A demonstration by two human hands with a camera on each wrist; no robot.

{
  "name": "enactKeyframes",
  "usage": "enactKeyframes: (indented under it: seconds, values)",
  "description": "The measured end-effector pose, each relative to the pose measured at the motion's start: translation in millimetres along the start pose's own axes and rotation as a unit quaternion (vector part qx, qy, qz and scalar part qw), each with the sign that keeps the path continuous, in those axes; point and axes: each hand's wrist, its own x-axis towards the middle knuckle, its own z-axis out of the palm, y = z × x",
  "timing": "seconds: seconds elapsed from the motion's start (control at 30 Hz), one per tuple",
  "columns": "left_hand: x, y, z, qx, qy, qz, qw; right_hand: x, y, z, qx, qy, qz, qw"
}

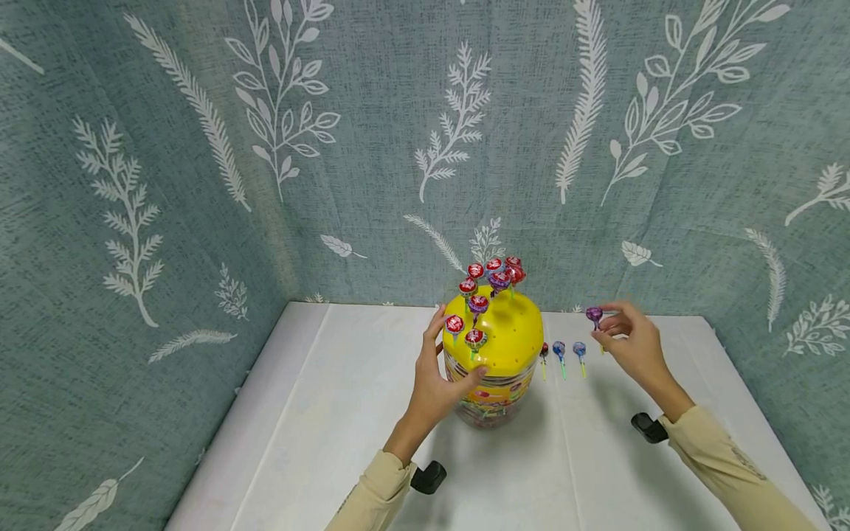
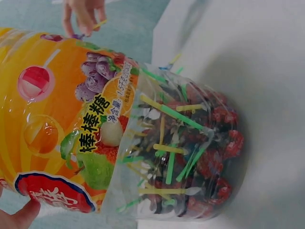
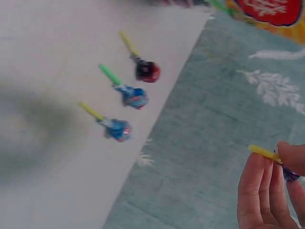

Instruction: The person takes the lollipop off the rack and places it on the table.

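Note:
A clear lollipop jar (image 1: 493,398) with a yellow domed lid (image 1: 508,333) stands mid-table; several red and purple lollipops (image 1: 491,274) are stuck upright in the lid. My left hand (image 1: 440,372) grips the jar's left side, fingers curled round it. The left wrist view shows the jar's orange label (image 2: 62,133) and the lollipops packed inside (image 2: 190,152). My right hand (image 1: 627,341) is raised right of the jar and pinches a purple lollipop (image 1: 594,316) by its yellow stick (image 3: 263,152). Three lollipops lie on the table: one red (image 3: 147,71), two blue (image 3: 135,97) (image 3: 117,130).
The white table (image 1: 332,413) sits in a corner of teal leaf-patterned cloth walls (image 1: 199,147). The three loose lollipops (image 1: 561,352) lie in a row between the jar and my right hand, near the back edge.

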Motion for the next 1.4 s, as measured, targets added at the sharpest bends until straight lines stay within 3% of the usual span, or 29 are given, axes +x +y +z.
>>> enactKeyframes:
  seconds: [0.87,1.23,1.4]
  values:
    - [0.1,-3.8,0.1,-0.001,0.0,0.007,1.0,-5.7,80.5,33.2,-0.029,-0.009,0.117,0.993]
    - [-1.0,-2.0,-0.4,0.001,-0.001,0.003,1.0,-4.5,103.6,45.1,-0.055,-0.009,0.144,0.988]
    - [-1.7,-2.2,-0.2,0.002,-0.002,0.005,1.0,-6.0,109.3,49.2,-0.079,-0.01,0.136,0.988]
